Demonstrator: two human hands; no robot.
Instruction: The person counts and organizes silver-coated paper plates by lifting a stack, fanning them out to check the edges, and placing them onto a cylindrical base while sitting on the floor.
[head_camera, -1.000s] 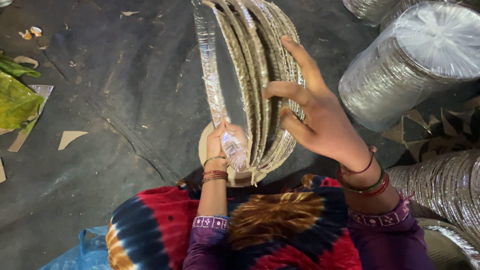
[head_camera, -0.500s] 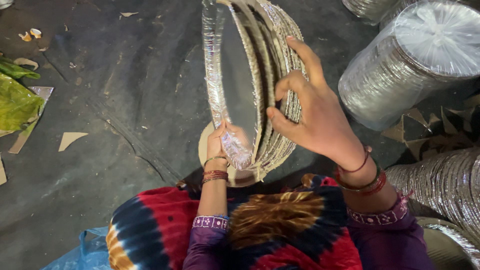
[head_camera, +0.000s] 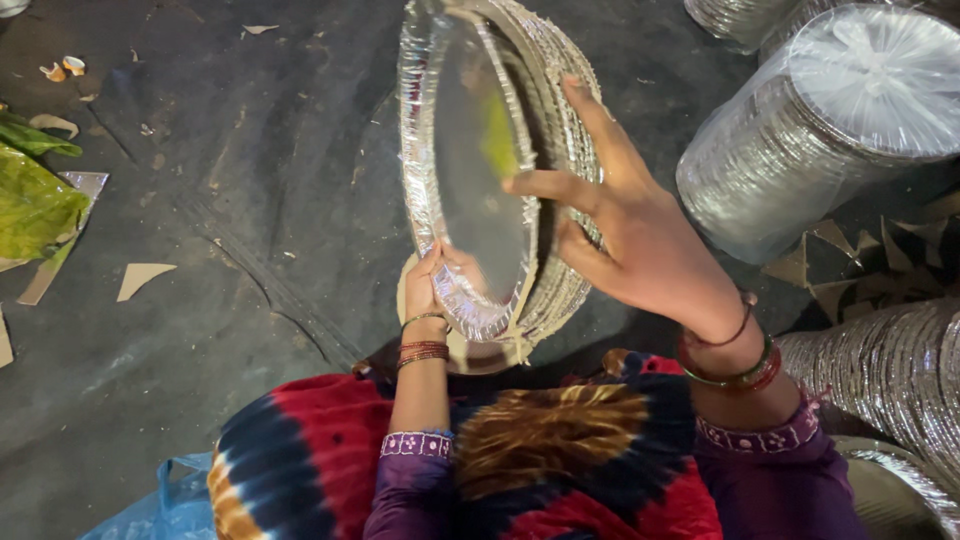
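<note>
From the head view, a stack of round silver foil-coated paper plates (head_camera: 560, 150) stands on edge above the lap, so that single plates can be fanned apart. The left hand (head_camera: 432, 285) pinches the front plate's lower rim; the right hand (head_camera: 625, 225), fingers spread open, steadies the stack. Three wrapped rolls of silver plates (head_camera: 800, 140) lie at right. One green leaf (head_camera: 30, 200) lies at left.

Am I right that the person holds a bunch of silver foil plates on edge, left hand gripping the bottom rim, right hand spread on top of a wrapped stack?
Not quite. In the head view the right hand is spread against the held silver plates themselves, not on the wrapped stack, which lies untouched to the right. The left hand does grip the bottom rim.
</note>
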